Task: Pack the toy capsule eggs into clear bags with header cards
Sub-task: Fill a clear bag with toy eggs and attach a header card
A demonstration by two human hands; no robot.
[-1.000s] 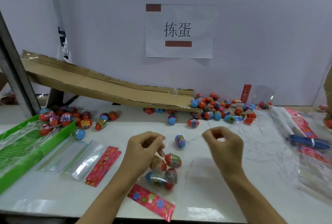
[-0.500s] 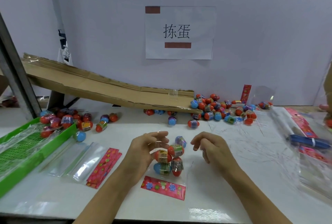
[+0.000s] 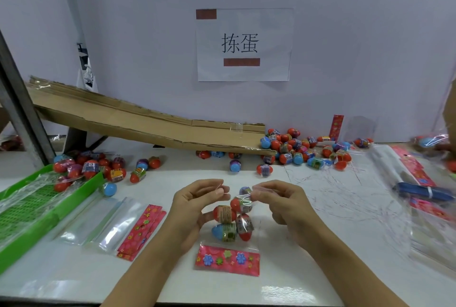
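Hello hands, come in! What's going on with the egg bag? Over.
Left hand and right hand pinching the clear bag at its top. Several capsule eggs inside, header card toward the person. Nothing in the way.

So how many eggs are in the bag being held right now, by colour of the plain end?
Red-ended eggs: 3
Blue-ended eggs: 1
Total in the clear bag: 4
Both hands, left hand and right hand, pinch the bag's open top; a purplish egg just behind it looks to be outside the bag, so I left it out.
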